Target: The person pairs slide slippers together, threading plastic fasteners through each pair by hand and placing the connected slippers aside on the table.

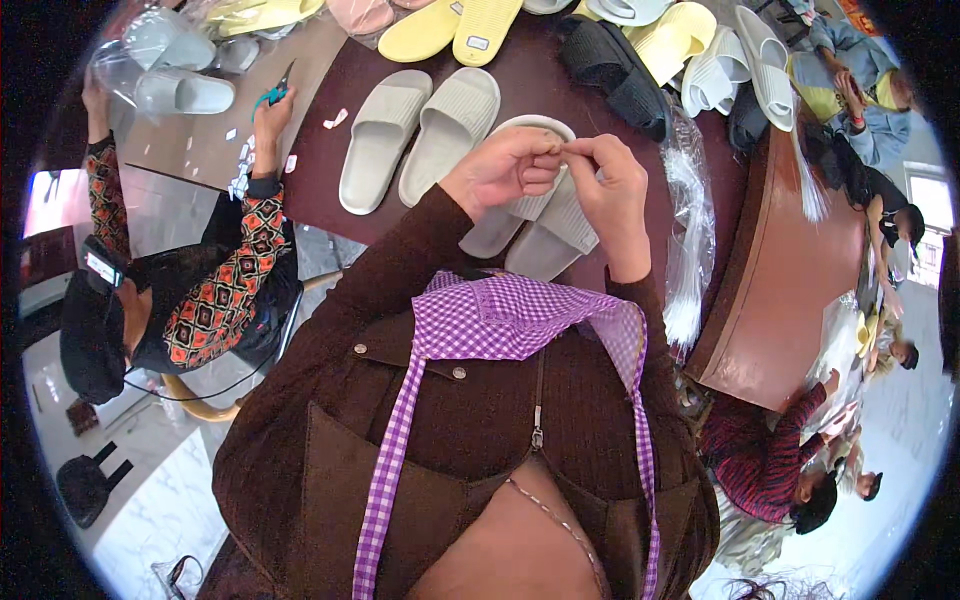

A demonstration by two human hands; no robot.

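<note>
I see the dark brown table [330, 150] carrying a pale grey slipper pair [545, 235] at its near edge. Above it my left hand [505, 168] and right hand [612, 185] meet, fingertips pinched shut on something too small to tell.

The left hand [505, 170] and right hand [610, 190] meet fingertip to fingertip, and whatever they pinch is too small to make out. They cover the middle of the grey slippers [535, 225] beneath. The yellow slippers [450, 28] run off the top edge. The scraps [240, 170] by a co-worker's hand [268, 120] are too small to identify.
</note>
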